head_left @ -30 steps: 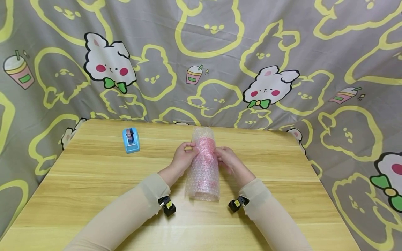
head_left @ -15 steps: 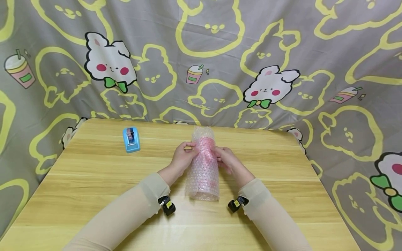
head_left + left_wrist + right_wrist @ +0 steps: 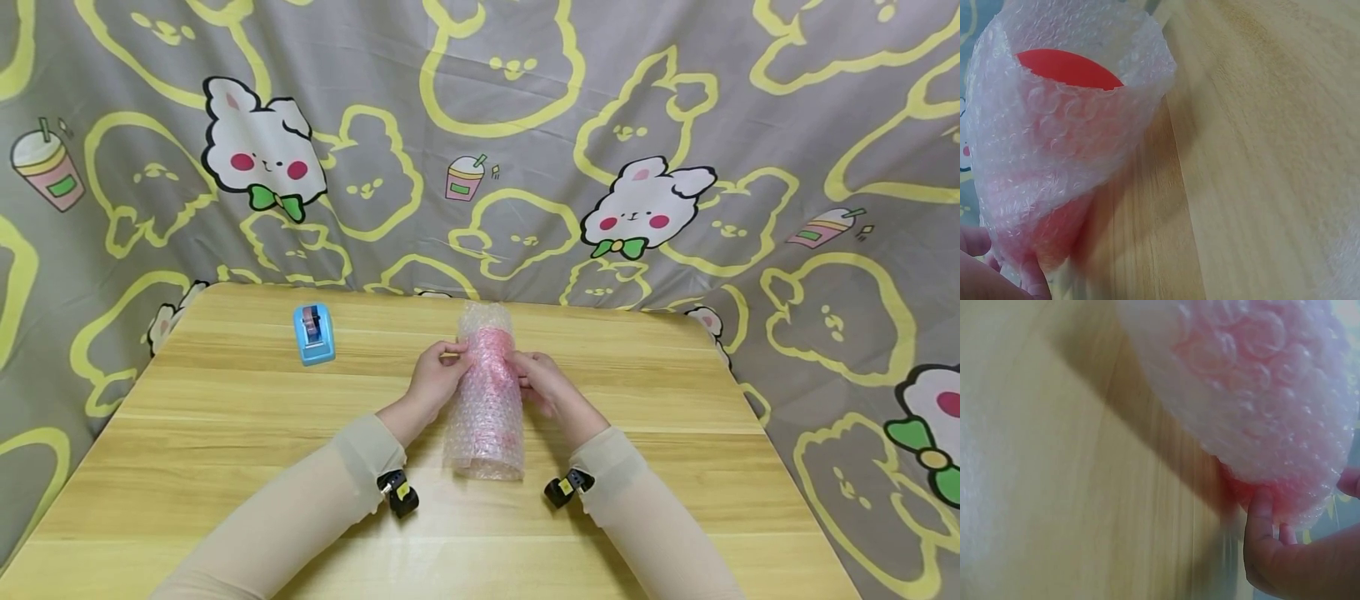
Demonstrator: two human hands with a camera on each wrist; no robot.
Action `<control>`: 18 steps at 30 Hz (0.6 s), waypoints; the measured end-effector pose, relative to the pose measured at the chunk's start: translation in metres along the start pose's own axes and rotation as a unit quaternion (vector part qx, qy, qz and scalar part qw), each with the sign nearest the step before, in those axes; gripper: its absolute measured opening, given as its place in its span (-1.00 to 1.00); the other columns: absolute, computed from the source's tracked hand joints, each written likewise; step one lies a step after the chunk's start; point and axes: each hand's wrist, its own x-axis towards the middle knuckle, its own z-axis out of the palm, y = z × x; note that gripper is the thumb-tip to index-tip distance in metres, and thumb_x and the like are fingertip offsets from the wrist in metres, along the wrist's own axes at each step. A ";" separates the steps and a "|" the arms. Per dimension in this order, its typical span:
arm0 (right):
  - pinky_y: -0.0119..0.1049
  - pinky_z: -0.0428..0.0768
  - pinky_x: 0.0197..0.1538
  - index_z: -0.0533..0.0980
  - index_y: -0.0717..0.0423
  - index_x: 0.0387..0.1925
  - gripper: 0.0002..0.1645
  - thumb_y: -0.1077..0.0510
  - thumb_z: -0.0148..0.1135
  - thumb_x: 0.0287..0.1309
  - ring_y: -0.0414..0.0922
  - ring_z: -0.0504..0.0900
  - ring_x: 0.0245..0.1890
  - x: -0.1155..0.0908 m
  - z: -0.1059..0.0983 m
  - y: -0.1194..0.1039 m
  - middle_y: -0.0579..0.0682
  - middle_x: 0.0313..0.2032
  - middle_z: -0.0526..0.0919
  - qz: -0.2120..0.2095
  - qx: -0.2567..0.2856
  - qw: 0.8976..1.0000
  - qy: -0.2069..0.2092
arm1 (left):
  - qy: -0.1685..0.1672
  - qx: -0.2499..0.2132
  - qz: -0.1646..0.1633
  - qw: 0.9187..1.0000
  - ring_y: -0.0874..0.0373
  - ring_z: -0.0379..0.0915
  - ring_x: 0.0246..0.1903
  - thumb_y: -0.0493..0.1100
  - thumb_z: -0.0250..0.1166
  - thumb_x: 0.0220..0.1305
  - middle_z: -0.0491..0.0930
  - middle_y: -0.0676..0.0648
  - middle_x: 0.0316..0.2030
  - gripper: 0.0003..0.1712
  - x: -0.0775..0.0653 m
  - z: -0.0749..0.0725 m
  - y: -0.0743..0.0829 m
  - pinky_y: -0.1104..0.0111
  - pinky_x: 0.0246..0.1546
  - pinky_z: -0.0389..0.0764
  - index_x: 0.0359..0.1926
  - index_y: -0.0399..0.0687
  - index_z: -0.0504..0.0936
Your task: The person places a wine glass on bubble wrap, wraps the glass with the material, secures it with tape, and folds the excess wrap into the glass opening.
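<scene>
In the middle of the table, a sheet of bubble wrap (image 3: 486, 417) is rolled into a tube around a red object. The red object (image 3: 1072, 67) shows a smooth curved edge inside the tube's near opening in the left wrist view; elsewhere it shows only as pink through the bubbles. My left hand (image 3: 437, 379) holds the roll's left side toward its far end, thumb on top. Opposite it, my right hand (image 3: 551, 387) holds the right side, thumb against the wrap and other fingers lower down, partly hidden. The wrap extends past the red object at both ends.
A blue tape dispenser (image 3: 314, 334) stands at the back left of the wooden table (image 3: 225, 450). Behind the table's far edge hangs a grey curtain (image 3: 405, 83) with yellow outlines and rabbit prints. The roll's far end reaches close to that edge.
Both hands keep their places on the roll. The right thumb has shifted slightly on the wrap, and the roll has barely moved.
</scene>
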 end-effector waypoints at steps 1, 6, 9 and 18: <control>-0.42 0.58 -0.39 0.44 0.20 -0.25 -0.80 0.10 0.10 0.35 -0.28 0.54 -0.52 0.000 0.000 0.000 -0.13 -0.53 0.54 0.001 0.001 1.000 0.000 | 0.002 0.000 0.002 1.000 0.15 0.49 -0.24 -0.31 0.31 0.33 0.58 -0.25 -0.04 -0.75 0.000 0.000 0.000 0.45 -0.33 0.54 -0.02 -0.35 0.60; -0.41 0.59 -0.38 0.44 0.24 -0.17 -0.76 0.10 0.10 0.35 -0.27 0.55 -0.50 0.000 0.000 0.000 -0.12 -0.51 0.54 0.004 0.000 1.000 0.002 | 0.003 0.006 0.009 1.000 0.15 0.48 -0.24 -0.31 0.30 0.34 0.58 -0.25 -0.06 -0.76 0.000 0.000 -0.001 0.47 -0.35 0.52 -0.01 -0.35 0.61; -0.41 0.58 -0.38 0.43 0.24 -0.16 -0.77 0.11 0.11 0.35 -0.28 0.55 -0.50 0.000 0.000 0.000 -0.13 -0.52 0.53 0.008 -0.002 1.000 0.007 | 0.000 0.006 0.013 1.000 0.12 0.51 -0.20 -0.33 0.29 0.35 0.58 -0.28 -0.02 -0.76 0.000 0.000 -0.001 0.45 -0.31 0.54 -0.01 -0.36 0.60; -0.42 0.58 -0.40 0.40 0.19 -0.21 -0.81 0.11 0.08 0.36 -0.27 0.55 -0.50 0.000 0.001 0.002 -0.12 -0.52 0.52 0.011 0.002 1.000 0.009 | 0.004 0.007 -0.019 1.000 0.08 0.53 -0.15 -0.34 0.29 0.35 0.59 -0.26 -0.05 -0.77 0.000 -0.001 0.000 0.40 -0.20 0.61 0.00 -0.34 0.61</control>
